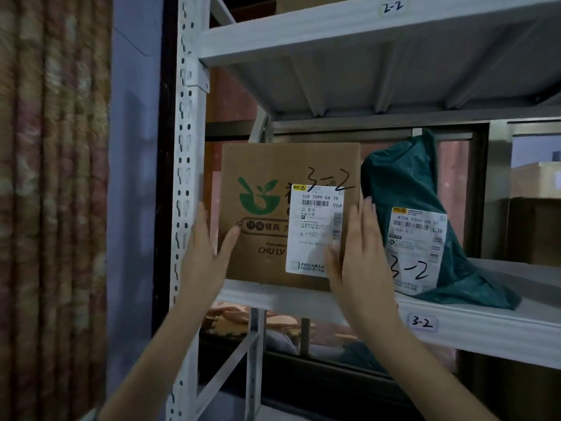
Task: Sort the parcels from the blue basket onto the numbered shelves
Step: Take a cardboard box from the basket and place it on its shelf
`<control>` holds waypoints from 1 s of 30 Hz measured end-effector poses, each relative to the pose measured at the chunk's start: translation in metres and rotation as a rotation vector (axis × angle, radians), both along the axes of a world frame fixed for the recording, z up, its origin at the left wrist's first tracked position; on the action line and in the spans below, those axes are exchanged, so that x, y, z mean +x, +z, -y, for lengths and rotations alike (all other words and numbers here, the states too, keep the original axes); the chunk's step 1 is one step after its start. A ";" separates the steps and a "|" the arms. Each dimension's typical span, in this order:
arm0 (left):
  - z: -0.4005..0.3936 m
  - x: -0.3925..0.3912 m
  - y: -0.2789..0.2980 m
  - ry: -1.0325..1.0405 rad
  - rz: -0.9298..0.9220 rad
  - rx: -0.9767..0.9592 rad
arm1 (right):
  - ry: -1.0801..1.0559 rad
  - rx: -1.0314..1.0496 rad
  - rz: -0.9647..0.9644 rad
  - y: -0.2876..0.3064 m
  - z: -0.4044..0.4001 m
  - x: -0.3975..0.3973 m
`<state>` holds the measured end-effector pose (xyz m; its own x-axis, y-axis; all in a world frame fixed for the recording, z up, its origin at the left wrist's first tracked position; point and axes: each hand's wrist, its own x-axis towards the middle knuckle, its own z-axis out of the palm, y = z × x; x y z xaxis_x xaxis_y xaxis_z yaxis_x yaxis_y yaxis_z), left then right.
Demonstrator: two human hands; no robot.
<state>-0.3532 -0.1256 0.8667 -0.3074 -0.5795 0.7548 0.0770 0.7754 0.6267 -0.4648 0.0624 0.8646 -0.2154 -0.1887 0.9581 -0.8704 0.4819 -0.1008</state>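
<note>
From the head camera, a cardboard box stands upright on the shelf between the person's two raised hands, at the shelf's left end, beside the white slotted post. The left hand lies flat against the box's left side, fingers straight and pointing up, the thumb spread onto the front face near the printed green logo. The right hand is likewise spread, fingers straight and together along the box's right edge, its thumb lying over the lower corner of the white shipping label stuck on the front. Neither hand curls round anything; both press the box from its sides with flat palms. Above the label, "3-2" is written in black marker on the cardboard. Just right of the right hand, a dark green bag leans on the same shelf, close to the box and partly behind the fingers, so I cannot tell whether they touch. It carries its own white label, also marked "3-2" by hand. Below the right wrist, a small tag on the shelf's front edge reads "3-2". Above both hands, the upper shelf bears a tag reading "2-2", and the bottom of another carton sits on it. Left of the left arm hangs a patterned curtain.
</note>
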 end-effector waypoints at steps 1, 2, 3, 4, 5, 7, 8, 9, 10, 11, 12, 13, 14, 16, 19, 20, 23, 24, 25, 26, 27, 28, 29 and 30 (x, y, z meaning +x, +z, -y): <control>-0.006 0.000 -0.011 0.191 0.042 -0.124 | -0.045 0.013 -0.150 -0.011 0.002 0.003; -0.011 -0.001 -0.022 0.315 0.086 -0.236 | -0.062 0.043 -0.258 -0.023 0.005 0.004; -0.016 -0.005 -0.032 0.346 0.118 -0.300 | -0.077 0.089 -0.325 -0.033 0.008 0.005; -0.020 -0.010 -0.039 0.320 0.139 -0.307 | -0.099 0.143 -0.351 -0.041 0.012 0.004; -0.021 -0.014 -0.043 0.263 0.148 -0.278 | -0.126 0.189 -0.351 -0.047 0.015 0.005; -0.019 -0.021 -0.046 0.170 0.156 -0.220 | -0.186 0.263 -0.324 -0.055 0.020 0.002; -0.016 -0.024 -0.047 0.156 0.149 -0.218 | -0.205 0.286 -0.307 -0.056 0.021 0.001; -0.012 -0.027 -0.047 0.148 0.139 -0.229 | -0.214 0.301 -0.292 -0.056 0.021 0.000; -0.009 -0.030 -0.046 0.141 0.136 -0.246 | -0.220 0.304 -0.284 -0.056 0.022 -0.001; -0.006 -0.032 -0.046 0.137 0.141 -0.265 | -0.228 0.306 -0.278 -0.055 0.022 -0.002; -0.004 -0.035 -0.045 0.136 0.152 -0.277 | -0.238 0.308 -0.270 -0.055 0.022 -0.002; -0.002 -0.037 -0.044 0.131 0.167 -0.279 | -0.250 0.315 -0.259 -0.054 0.022 -0.003; -0.001 -0.040 -0.043 0.119 0.182 -0.276 | -0.261 0.321 -0.249 -0.054 0.022 -0.004; -0.001 -0.044 -0.042 0.104 0.201 -0.282 | -0.277 0.327 -0.229 -0.054 0.020 -0.006; -0.004 -0.048 -0.041 0.111 0.212 -0.293 | -0.290 0.317 -0.219 -0.056 0.017 -0.010; -0.004 -0.049 -0.040 0.110 0.217 -0.282 | -0.292 0.314 -0.222 -0.057 0.016 -0.011; -0.007 -0.045 -0.036 0.074 0.244 -0.261 | -0.290 0.312 -0.233 -0.057 0.013 -0.012; -0.007 -0.043 -0.036 0.051 0.250 -0.252 | -0.294 0.312 -0.232 -0.058 0.012 -0.013; -0.008 -0.040 -0.036 0.019 0.266 -0.231 | -0.289 0.310 -0.218 -0.059 0.012 -0.013; -0.006 -0.038 -0.036 -0.021 0.286 -0.202 | -0.276 0.303 -0.194 -0.059 0.012 -0.013; -0.003 -0.035 -0.035 -0.062 0.307 -0.176 | -0.263 0.292 -0.169 -0.059 0.012 -0.012; 0.000 -0.033 -0.034 -0.100 0.325 -0.152 | -0.256 0.282 -0.153 -0.060 0.012 -0.012; 0.004 -0.031 -0.035 -0.132 0.333 -0.139 | -0.254 0.280 -0.147 -0.062 0.012 -0.011; 0.007 -0.029 -0.035 -0.151 0.337 -0.140 | -0.250 0.287 -0.155 -0.065 0.012 -0.011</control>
<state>-0.3825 -0.1328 0.8318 -0.6254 -0.4072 0.6656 0.0048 0.8510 0.5252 -0.4760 0.0505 0.7992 -0.1460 -0.4130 0.8989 -0.7174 0.6699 0.1913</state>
